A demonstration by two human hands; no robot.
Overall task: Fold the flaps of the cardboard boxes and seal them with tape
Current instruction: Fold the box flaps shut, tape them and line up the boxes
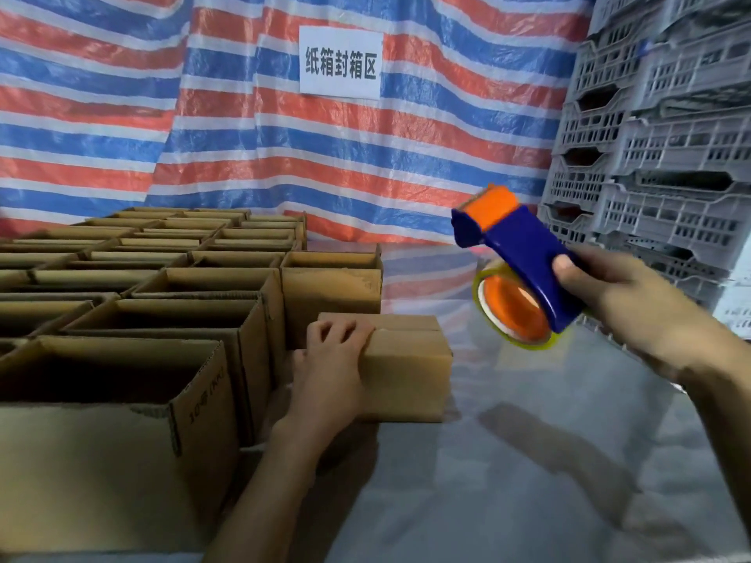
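Nearest, at the lower left, stands one open cardboard box (101,461), plain brown, flaps down inside or out of sight, with small dark print on its right corner. It heads a block of open cardboard boxes (170,314) packed side by side in rows that run back along the left. There are well over a dozen, and the far ones are too foreshortened to count exactly.

Two bare forearms reach in over the grey, shiny worktop (528,461). Just right of the block sits the one closed cardboard box (406,371), smaller and lower than its neighbours. Its top flaps are folded flat and meet in a dark seam along the top. The left hand (329,371) grips its left end, with fingers (345,331) curled over the top edge and the thumb against the near side.

Further right, well above the worktop, the right hand (621,302) is wrapped around the handle of one blue tape dispenser (524,253) with an orange guard at its tip. The dispenser carries one roll of clear yellowish tape (524,344) on an orange hub.

Behind everything hangs a red, white and blue striped tarp (122,115) bearing one white sign (340,60) with black characters. Two stacks of grey slotted plastic crates (670,156) rise at the far right.
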